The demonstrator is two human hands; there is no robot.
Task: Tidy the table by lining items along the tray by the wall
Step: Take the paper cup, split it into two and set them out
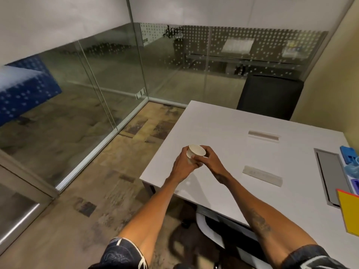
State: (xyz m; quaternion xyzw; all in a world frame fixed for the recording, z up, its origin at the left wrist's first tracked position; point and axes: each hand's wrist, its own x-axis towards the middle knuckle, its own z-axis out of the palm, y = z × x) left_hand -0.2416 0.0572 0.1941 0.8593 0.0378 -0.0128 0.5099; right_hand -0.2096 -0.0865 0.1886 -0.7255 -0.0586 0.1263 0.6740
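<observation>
Hands, left hand (183, 165) and right hand (210, 162), are clasping paper cup (195, 152) over table (223, 133); placing by tray (328, 171) is pending.

A white cup (195, 152) is seen over a white bench (223, 129); a yellow folder (349, 212) is edged in red; the glass wall (252, 47) is dotted white.

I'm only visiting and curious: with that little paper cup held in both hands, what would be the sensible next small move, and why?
Probably carry the paper cup rightward across the white table towards the grey tray by the wall. The left hand and right hand hold it above the table's near-left part, while coloured items already sit beside that tray.
</observation>
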